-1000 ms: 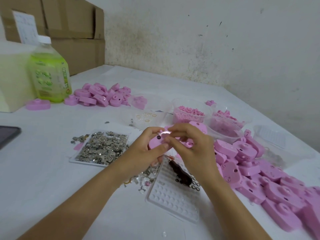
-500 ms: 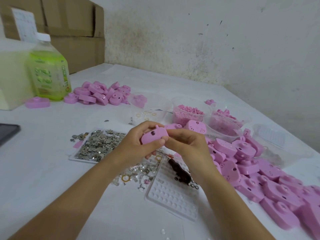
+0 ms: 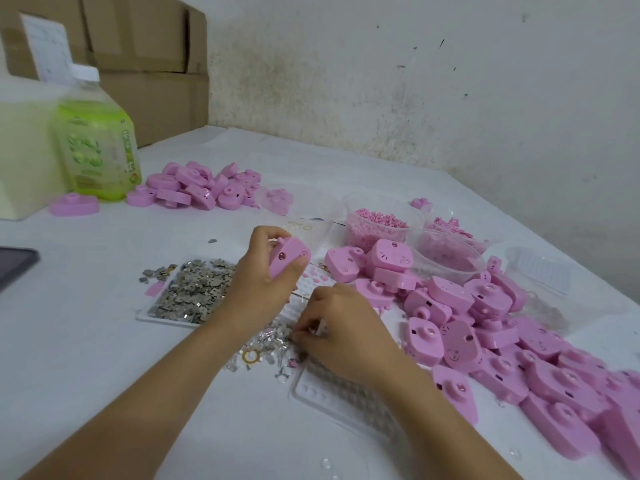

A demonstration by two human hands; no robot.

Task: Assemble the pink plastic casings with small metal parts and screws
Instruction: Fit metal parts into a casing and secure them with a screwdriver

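Head view. My left hand point(image 3: 263, 285) grips one pink casing point(image 3: 289, 256), held up off the table with the thumb on its near edge. My right hand point(image 3: 341, 329) is down on the loose metal parts point(image 3: 270, 341), fingers curled. Cannot tell whether they pinch a piece. To the right lies the casing pile point(image 3: 485, 323).

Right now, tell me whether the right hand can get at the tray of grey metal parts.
Probably not directly: the left hand, gripping a pink casing, lies between the right hand and the tray.
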